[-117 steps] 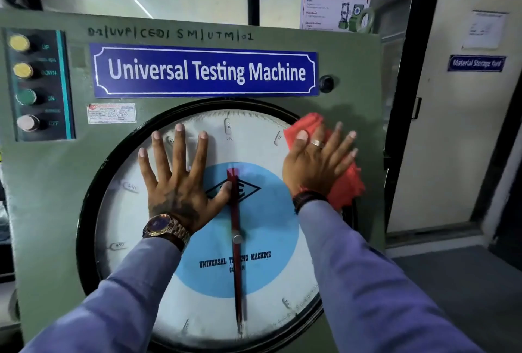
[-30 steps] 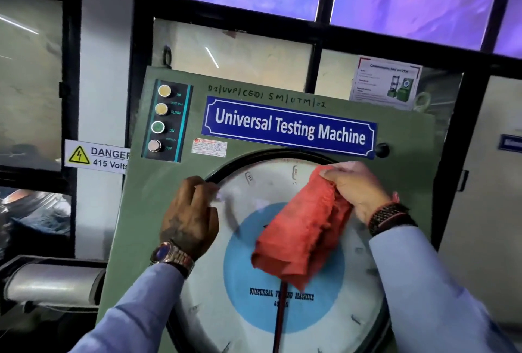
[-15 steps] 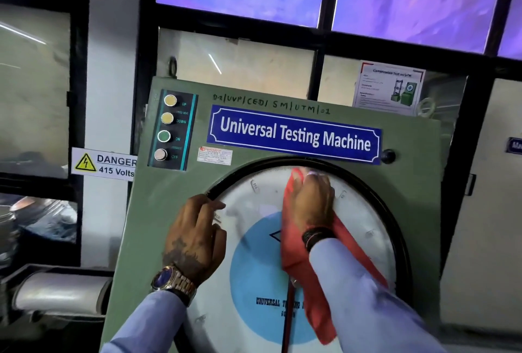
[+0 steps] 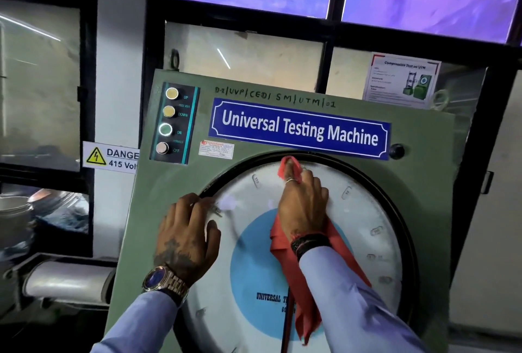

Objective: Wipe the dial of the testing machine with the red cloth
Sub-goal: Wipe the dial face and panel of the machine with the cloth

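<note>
The green testing machine (image 4: 175, 191) fills the middle of the head view. Its round white dial (image 4: 364, 211) has a blue centre and a black rim. My right hand (image 4: 303, 203) presses the red cloth (image 4: 293, 270) against the upper middle of the dial glass, fingertips near the top rim. The cloth hangs down from under the hand over the blue centre, and a tuft shows above the fingers. My left hand (image 4: 186, 237) rests on the dial's upper left edge, fingers curled at the rim, holding nothing.
A button panel (image 4: 173, 124) sits on the machine's upper left, beside the blue nameplate (image 4: 299, 129). A danger sign (image 4: 111, 156) is on the wall at left. Dark-framed windows stand behind. A grey cylinder (image 4: 67, 282) lies at the lower left.
My right hand has carried the cloth from the dial's right side to its upper middle and slid up toward the top rim. My left hand has stayed at the upper left rim.
</note>
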